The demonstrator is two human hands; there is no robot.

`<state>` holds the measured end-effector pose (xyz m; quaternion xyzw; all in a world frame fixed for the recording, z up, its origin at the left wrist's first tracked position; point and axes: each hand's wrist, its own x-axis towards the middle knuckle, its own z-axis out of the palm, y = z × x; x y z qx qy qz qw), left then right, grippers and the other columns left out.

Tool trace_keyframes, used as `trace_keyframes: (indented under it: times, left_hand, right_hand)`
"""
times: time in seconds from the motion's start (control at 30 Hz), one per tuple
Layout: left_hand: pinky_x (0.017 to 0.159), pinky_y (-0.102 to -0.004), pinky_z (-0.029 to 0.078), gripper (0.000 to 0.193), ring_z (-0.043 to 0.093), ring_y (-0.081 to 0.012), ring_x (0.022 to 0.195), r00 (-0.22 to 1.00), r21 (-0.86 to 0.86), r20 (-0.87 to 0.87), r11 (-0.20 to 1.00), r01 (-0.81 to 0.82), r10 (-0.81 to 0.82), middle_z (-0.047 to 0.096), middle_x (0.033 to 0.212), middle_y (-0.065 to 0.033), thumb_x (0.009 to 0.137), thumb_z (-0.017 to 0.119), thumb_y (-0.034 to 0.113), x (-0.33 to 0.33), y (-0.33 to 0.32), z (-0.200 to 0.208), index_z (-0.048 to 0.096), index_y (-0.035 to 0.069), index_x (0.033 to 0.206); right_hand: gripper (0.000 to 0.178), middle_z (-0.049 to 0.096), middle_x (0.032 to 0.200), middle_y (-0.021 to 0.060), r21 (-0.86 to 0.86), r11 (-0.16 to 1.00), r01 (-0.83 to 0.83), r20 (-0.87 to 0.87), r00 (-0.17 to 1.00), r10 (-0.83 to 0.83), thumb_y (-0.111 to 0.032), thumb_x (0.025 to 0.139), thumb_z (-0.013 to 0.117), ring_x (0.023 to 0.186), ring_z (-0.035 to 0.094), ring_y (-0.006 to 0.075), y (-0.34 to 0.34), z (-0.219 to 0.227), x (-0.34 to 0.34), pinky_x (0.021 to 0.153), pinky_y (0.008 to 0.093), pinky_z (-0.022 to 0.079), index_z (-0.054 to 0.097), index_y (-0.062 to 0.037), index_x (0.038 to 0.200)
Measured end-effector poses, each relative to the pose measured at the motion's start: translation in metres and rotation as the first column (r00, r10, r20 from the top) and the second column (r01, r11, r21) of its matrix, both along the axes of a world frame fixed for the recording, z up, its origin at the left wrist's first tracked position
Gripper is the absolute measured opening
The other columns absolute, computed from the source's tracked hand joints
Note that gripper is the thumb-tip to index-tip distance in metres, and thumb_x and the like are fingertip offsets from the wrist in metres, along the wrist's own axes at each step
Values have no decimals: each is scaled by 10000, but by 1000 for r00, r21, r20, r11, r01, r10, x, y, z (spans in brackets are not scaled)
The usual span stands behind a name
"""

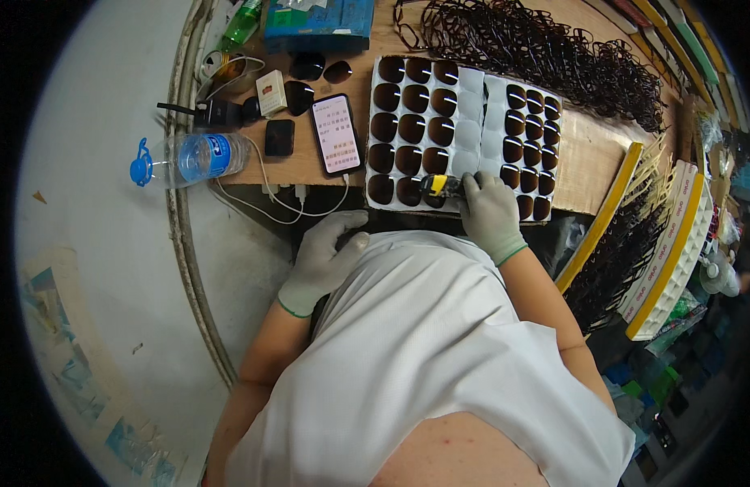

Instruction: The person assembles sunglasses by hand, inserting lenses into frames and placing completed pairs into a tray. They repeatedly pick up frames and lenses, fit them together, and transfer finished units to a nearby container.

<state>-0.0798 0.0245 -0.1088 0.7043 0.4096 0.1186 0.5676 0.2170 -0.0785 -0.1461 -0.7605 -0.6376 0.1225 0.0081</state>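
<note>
My right hand (492,213), in a grey work glove, is closed round a short black-and-yellow tool (442,186) whose exact kind I cannot make out. It rests over the near edge of two white lens trays (470,122) lying side by side. Rows of brown tinted sunglass lenses (411,128) fill most pockets, and the pockets along the inner edges hold no lenses. My left hand (322,258), gloved likewise, hovers above my lap just off the table edge, thumb and fingers apart, with nothing in it.
Left of the trays lie a lit phone (336,135) on a white cable, loose dark lenses (299,97), a small box (271,92) and a water bottle (204,159). Dark spectacle frames (545,57) heap up behind. Yellow-edged racks (675,243) stand at right.
</note>
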Motion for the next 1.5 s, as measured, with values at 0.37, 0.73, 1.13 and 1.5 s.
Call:
trace_keyframes:
  times: [0.37, 0.73, 1.13, 1.5]
  left_hand:
    - [1040, -354, 469, 334, 611, -223, 1213, 999, 15, -33, 1000, 2, -1, 638, 1336, -162, 963, 632, 131, 127, 67, 7, 635, -43, 1248]
    - [867, -411, 549, 286, 715, -296, 976, 623, 201, -703, 936, -289, 343, 724, 1099, -173, 936, 583, 152, 332, 276, -106, 666, -17, 1150]
    - [822, -302, 537, 418, 670, -157, 907, 877, 185, 145, 858, -479, 458, 712, 1047, -93, 886, 748, 161, 256, 250, -20, 616, -24, 1237]
    - [848, -299, 547, 236, 678, -146, 962, 971, -116, 187, 979, 170, -147, 699, 999, -90, 994, 551, 85, 66, 56, 46, 545, -57, 1182]
  right_hand:
    - [394, 620, 997, 178, 22, 1000, -13, -441, 897, 21, -245, 844, 729, 925, 639, 358, -11, 23, 103, 803, 449, 518, 650, -16, 1156]
    - [259, 628, 922, 161, 157, 986, 50, -335, 942, 5, -213, 836, 722, 848, 640, 360, 80, -11, 214, 741, 468, 525, 656, -30, 1007]
    - [315, 626, 1077, 153, 177, 958, 227, -157, 967, -200, -258, 789, 772, 1007, 617, 365, 103, -19, 187, 856, 476, 500, 670, -29, 980]
    - [186, 696, 930, 110, -204, 894, 399, -953, 127, -274, -76, 910, 740, 824, 653, 142, 27, 97, 20, 777, 286, 540, 644, 41, 1019]
